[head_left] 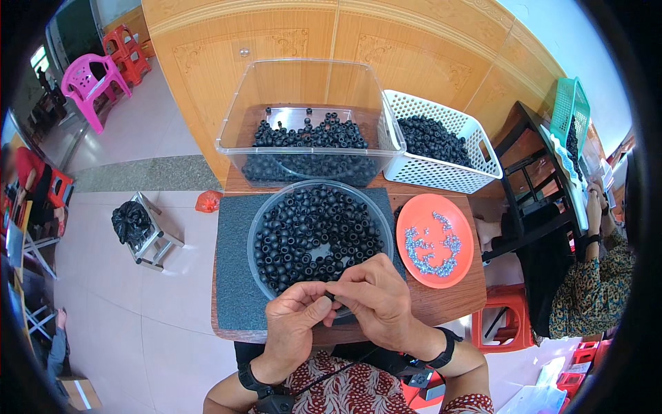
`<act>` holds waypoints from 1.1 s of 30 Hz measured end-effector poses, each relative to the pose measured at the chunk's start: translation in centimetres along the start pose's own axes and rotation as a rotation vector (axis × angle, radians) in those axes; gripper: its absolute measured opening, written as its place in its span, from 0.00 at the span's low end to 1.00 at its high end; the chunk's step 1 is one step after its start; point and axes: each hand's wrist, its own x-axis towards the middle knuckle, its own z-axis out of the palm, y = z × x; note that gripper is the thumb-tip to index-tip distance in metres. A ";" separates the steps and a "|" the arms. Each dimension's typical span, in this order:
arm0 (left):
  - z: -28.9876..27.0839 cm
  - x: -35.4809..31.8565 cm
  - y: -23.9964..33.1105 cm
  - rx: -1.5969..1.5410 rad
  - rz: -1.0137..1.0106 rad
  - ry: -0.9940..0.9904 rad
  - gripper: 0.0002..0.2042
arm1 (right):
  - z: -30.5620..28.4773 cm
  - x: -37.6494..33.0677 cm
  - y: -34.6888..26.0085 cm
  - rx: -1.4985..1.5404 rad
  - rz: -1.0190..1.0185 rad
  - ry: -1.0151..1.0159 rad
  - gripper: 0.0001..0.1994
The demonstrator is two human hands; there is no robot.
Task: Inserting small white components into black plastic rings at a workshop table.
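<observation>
Over the near rim of a round clear tub [253,238], my two hands meet fingertip to fingertip. My left hand [293,324] is closed, pinching a small black bead-like part [330,296] between thumb and fingers. My right hand [381,303] is closed too, its thumb and fingertips pressed together against that part; anything else in its pinch is hidden. Many black round parts with holes [310,214] fill the tub, with a bare patch of its bottom showing. To the right lies an orange plate [436,269] with small silvery pieces [452,243] scattered in a rough ring.
Behind the tub stand a clear bin [310,150] and a white perforated basket [441,176], both holding black parts. A dark mat [234,276] lies on the wooden table [472,297]. A person [586,290] works at the right. A metal stool [153,241] stands left.
</observation>
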 end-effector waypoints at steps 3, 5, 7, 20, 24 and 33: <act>0.1 0.0 -0.1 0.010 0.003 0.009 0.10 | 0.2 -0.1 0.0 0.033 0.022 -0.001 0.11; 0.0 0.0 -0.2 -0.006 0.006 0.013 0.10 | 0.5 -0.2 -0.1 0.067 0.054 0.057 0.15; 0.0 0.0 -0.1 -0.008 0.011 0.013 0.10 | 0.5 -0.2 -0.2 0.082 0.070 0.067 0.14; 0.5 0.3 0.3 -0.025 -0.021 0.005 0.09 | 0.8 -0.9 0.1 -0.037 -0.002 0.094 0.15; 0.5 0.2 0.7 -0.015 -0.049 0.008 0.07 | 0.8 -1.1 -0.2 -0.027 0.000 0.090 0.11; 0.7 0.3 0.9 -0.049 -0.085 0.054 0.05 | 0.4 -0.9 -0.8 0.046 0.017 0.026 0.19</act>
